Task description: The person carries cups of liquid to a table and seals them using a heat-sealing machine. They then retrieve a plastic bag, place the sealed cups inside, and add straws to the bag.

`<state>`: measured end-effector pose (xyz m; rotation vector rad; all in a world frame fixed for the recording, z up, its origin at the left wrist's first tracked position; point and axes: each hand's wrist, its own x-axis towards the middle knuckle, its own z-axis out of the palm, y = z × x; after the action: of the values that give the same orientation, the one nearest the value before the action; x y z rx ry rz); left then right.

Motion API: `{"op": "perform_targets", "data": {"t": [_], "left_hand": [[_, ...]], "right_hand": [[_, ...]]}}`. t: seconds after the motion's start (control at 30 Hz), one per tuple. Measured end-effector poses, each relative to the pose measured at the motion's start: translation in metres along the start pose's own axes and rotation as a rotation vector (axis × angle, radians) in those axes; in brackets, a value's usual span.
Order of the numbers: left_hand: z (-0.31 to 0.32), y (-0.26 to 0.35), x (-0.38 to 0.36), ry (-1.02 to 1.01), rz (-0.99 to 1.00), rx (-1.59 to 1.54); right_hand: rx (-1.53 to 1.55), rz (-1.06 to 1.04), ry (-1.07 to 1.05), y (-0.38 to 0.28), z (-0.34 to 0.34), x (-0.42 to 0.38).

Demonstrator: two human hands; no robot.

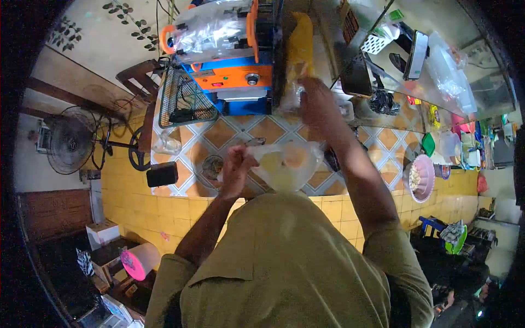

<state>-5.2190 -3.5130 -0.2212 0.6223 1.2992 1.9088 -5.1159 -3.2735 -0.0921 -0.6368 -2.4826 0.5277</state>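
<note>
My left hand (pixel 236 168) pinches one edge of a translucent plastic bag (pixel 281 176), held close in front of my body over the table. Yellowish and orange round shapes show through the bag; what they are is blurred. My right hand (pixel 317 101) reaches forward past the bag, to the right of an orange and blue machine (pixel 229 79). Its fingers overlap the lower end of a long yellow plastic pack (pixel 301 44) and some clear plastic (pixel 291 100). Motion smears those fingers, and I cannot tell whether they grip anything.
A roll of clear film (pixel 216 33) sits on the machine. Left of it stands a wire basket (pixel 186 98), with a black phone-like object (pixel 162 174) nearer the table edge. A glass case (pixel 437 82) is at the right, beside a pink basin (pixel 421 177). A fan (pixel 71 142) stands far left.
</note>
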Motion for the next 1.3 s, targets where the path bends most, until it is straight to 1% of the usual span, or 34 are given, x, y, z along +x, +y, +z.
{"op": "perform_targets", "data": {"t": [0.03,0.1,0.13,0.17,0.23,0.27,0.3,0.33,0.37,0.4,0.43,0.5,0.53,0.57,0.6,0.63,0.7,0.73,0.77,0.83,0.9,0.93,1.0,1.03,1.07,1.13,1.17,1.23,1.3], "left_hand": [[0.005,0.002,0.001,-0.041,0.069,-0.056],[0.010,0.012,0.005,-0.060,0.049,-0.022],[0.012,0.017,0.006,-0.081,0.026,0.015],[0.013,0.019,0.006,-0.078,0.025,0.010],[0.015,0.023,0.007,-0.085,-0.078,0.014],[0.015,0.024,0.007,-0.083,-0.078,0.007],[0.013,0.026,0.007,-0.135,-0.151,0.041],[0.012,0.027,0.006,-0.187,-0.226,0.077],[0.010,0.029,0.006,-0.184,-0.227,0.074],[0.009,0.031,0.007,-0.239,-0.110,0.227],[0.008,0.033,0.008,-0.294,0.010,0.380],[0.006,0.036,0.009,-0.290,-0.007,0.372],[0.006,0.036,0.009,-0.288,-0.025,0.367],[0.006,0.037,0.009,-0.291,-0.024,0.364],[0.005,0.037,0.008,-0.288,-0.009,0.346],[0.005,0.037,0.009,-0.285,0.009,0.329],[0.003,0.030,0.009,-0.281,0.015,0.336],[0.004,0.032,0.009,-0.276,0.017,0.345],[0.005,0.034,0.008,-0.283,0.021,0.349],[0.015,0.054,0.007,-0.255,0.064,0.601],[0.016,0.056,0.007,-0.272,0.083,0.602],[0.015,0.057,0.007,-0.281,0.094,0.601],[0.014,0.048,0.009,-0.262,0.115,0.591],[0.013,0.043,0.011,-0.239,0.129,0.578],[0.011,0.039,0.011,-0.244,0.134,0.583],[0.013,0.041,0.014,-0.159,0.291,0.891],[0.013,0.043,0.015,-0.161,0.298,0.895],[0.017,0.054,0.018,-0.084,0.337,1.073],[0.025,0.059,0.022,-0.080,0.355,1.030]], "right_hand": [[-0.103,0.122,-0.074,0.009,0.016,0.022],[-0.366,0.262,-0.470,0.040,0.050,0.061],[-0.371,0.258,-0.472,0.063,0.072,0.067],[-0.413,0.181,-0.391,0.091,0.095,0.066],[-0.462,0.099,-0.313,0.081,0.093,0.069],[-0.407,0.227,-0.333,0.078,0.089,0.070],[-0.349,0.354,-0.353,0.070,0.084,0.072],[-0.352,0.352,-0.357,0.066,0.086,0.074],[-0.324,0.496,-0.328,0.061,0.088,0.077],[-0.294,0.639,-0.296,0.060,0.091,0.079],[-0.296,0.639,-0.297,0.065,0.097,0.081],[-0.403,0.620,-0.358,0.082,0.110,0.084],[-0.406,0.622,-0.359,0.089,0.113,0.086],[-0.394,0.663,-0.409,0.096,0.116,0.089],[-0.381,0.704,-0.458,0.089,0.110,0.092],[-0.384,0.704,-0.453,0.082,0.106,0.093],[-0.409,0.605,-0.536,0.067,0.097,0.093],[-0.407,0.608,-0.530,0.081,0.106,0.092],[-0.377,0.618,-0.481,0.099,0.119,0.090],[-0.349,0.631,-0.420,0.133,0.142,0.086],[-0.491,0.341,-0.443,0.150,0.151,0.086],[-0.491,0.341,-0.433,0.136,0.140,0.089],[-0.315,0.767,-0.252,0.114,0.123,0.090],[-0.313,0.767,-0.243,0.110,0.118,0.094],[-0.224,0.830,-0.256,0.105,0.113,0.096],[-0.130,0.890,-0.260,0.105,0.108,0.099],[0.025,0.930,-0.232,0.104,0.106,0.099],[0.340,0.994,-0.174,0.102,0.103,0.099],[0.656,1.044,-0.119,0.099,0.102,0.094]]}}
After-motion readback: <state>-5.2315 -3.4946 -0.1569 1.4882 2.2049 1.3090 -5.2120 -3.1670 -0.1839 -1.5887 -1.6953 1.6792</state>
